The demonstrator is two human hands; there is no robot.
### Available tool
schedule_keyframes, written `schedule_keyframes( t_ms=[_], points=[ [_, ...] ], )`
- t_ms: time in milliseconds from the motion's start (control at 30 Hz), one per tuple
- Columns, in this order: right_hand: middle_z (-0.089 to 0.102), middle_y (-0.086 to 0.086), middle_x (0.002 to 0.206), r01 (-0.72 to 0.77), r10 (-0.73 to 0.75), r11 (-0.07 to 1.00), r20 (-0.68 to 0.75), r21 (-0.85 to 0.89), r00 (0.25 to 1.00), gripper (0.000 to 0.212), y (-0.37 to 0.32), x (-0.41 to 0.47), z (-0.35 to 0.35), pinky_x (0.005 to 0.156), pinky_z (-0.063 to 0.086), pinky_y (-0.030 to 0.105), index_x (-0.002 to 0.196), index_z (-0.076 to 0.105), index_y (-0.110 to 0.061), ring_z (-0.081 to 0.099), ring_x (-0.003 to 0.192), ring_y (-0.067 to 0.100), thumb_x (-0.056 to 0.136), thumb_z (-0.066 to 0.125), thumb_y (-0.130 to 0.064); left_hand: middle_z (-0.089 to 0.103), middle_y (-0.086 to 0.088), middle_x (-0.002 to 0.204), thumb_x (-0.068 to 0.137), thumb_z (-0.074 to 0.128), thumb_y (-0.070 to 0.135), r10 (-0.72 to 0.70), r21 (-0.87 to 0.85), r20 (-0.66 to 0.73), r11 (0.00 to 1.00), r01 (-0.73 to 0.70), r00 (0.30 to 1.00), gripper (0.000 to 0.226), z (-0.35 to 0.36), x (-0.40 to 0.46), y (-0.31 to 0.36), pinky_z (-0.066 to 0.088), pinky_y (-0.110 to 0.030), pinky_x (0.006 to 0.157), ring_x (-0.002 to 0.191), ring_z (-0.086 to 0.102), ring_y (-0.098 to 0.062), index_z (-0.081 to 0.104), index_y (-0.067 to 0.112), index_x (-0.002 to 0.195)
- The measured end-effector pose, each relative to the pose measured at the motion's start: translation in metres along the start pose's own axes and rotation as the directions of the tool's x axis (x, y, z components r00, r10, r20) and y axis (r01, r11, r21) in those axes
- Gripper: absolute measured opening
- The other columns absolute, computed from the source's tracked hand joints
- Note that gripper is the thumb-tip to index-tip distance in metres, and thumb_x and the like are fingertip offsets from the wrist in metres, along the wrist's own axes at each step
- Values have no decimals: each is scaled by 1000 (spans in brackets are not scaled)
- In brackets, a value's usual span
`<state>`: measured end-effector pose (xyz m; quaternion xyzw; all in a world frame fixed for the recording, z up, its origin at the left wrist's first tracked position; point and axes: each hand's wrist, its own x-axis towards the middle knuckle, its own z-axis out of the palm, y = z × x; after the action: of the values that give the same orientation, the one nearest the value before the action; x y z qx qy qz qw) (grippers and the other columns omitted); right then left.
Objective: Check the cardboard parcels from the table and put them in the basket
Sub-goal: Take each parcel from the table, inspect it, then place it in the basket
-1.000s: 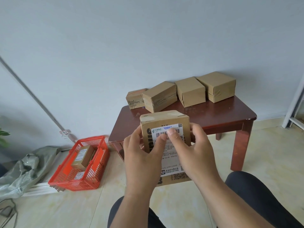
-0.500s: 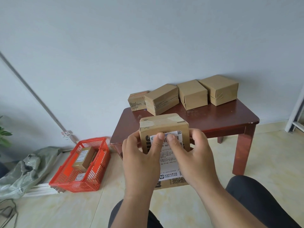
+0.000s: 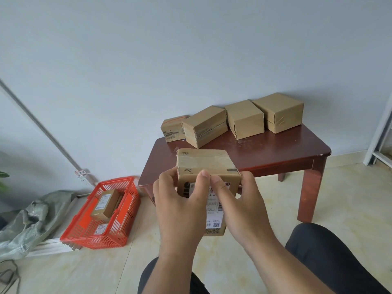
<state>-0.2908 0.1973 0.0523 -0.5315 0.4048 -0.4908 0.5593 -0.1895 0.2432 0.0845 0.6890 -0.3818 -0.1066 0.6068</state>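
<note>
At the centre of the frame a cardboard parcel (image 3: 209,166) is being held up in front of the bench (image 3: 275,153), caught between both hands. The left hand (image 3: 180,211) is forming a grip on the parcel's left side, fingers curling behind it and the thumb pressing on the front face near the top edge. The right hand (image 3: 244,209) is gripping the right side the same way, its thumb lying on the white shipping label (image 3: 214,206), thumb tips nearly touching. Four more parcels (image 3: 244,119) are sitting in a row along the far edge of the bench, in the upper right of the frame. At lower left, the red basket (image 3: 118,236) is standing on the floor and holding a labelled parcel (image 3: 105,204), with a grey-green bag (image 3: 31,221) lying beside it.
</note>
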Motion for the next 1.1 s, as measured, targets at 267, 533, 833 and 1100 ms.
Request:
schedule_keyframes(
  t_ms=[267, 533, 833, 1100],
  points=[
    [67, -4, 110, -54, 54, 999, 12, -3, 998, 24, 6, 9, -9, 55, 47, 6, 109, 56, -28, 63, 80, -9, 93, 73, -24, 65, 2, 116, 77, 83, 48, -160, -31, 70, 986, 163, 985, 45, 4, -11, -20, 63, -55, 81, 95, 71, -25, 51, 45, 108],
    [68, -1, 112, -21, 21, 999, -2, -40, 1000, 35, 13, 9, -3, 61, 49, 10, 108, 57, -28, 67, 83, -3, 86, 82, -41, 65, 7, 123, 84, 80, 58, -59, 36, 90, 998, 56, 994, 46, -1, 7, -26, 58, -28, 90, 109, 65, -5, 61, 39, 121],
    [59, -10, 123, 35, -39, 989, -26, -144, 999, 45, 20, 14, -7, 70, 50, 6, 130, 64, -36, 64, 96, -7, 90, 74, -53, 61, 12, 125, 83, 81, 56, -112, 18, 87, 994, 111, 990, 41, 3, -4, -23, 61, -52, 90, 115, 65, -17, 58, 51, 116],
    [70, -14, 103, 29, -35, 991, -41, -131, 999, 33, 18, 11, -5, 62, 51, 15, 110, 59, -34, 67, 87, -1, 89, 79, -50, 69, 10, 105, 90, 80, 39, -134, -7, 72, 991, 135, 988, 31, 2, -2, -23, 60, -28, 73, 84, 70, -1, 54, 34, 105]
  ],
)
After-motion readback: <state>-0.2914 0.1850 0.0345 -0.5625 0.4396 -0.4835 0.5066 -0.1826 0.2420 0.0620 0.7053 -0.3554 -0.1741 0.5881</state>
